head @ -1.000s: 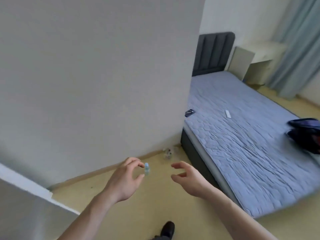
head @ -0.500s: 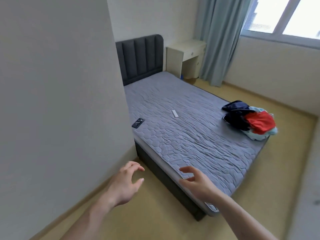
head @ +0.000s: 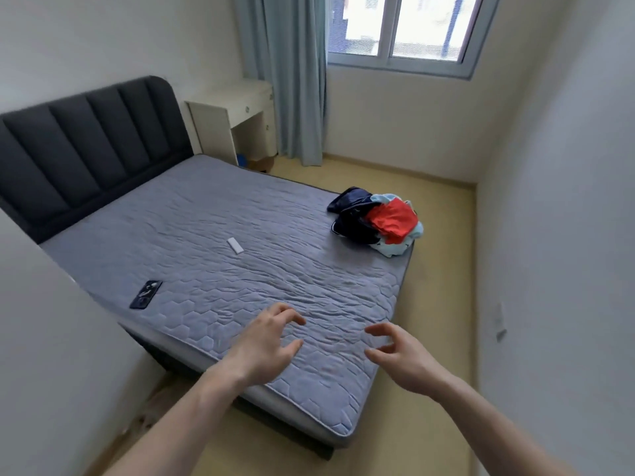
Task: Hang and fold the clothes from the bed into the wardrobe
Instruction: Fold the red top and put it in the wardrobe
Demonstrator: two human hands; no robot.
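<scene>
A quilted grey mattress (head: 220, 255), stitched in hexagons and wavy lines, is covering the bed, with a padded dark headboard (head: 86, 146) ribbed in vertical channels standing at its far end. The clothes (head: 376, 219) are lying in a crumpled heap at the mattress's far right corner, close to the edge: dark navy fabric on the left, a bright red piece on top, pale blue and white cloth showing underneath. A small white bar-shaped object (head: 235, 245) is resting flat near the middle of the mattress, and a dark phone (head: 146, 294) is lying near its left edge, well apart from the heap. Both hands are hovering over the near end of the mattress, holding nothing; the left hand (head: 266, 345) is showing loosely curled, spread fingers, and the right hand (head: 400, 359) is likewise half-curled with its thumb apart. A cream desk (head: 233, 111) is standing beside the headboard, with a pale blue curtain (head: 292, 77) hanging next to the window (head: 402, 32).
</scene>
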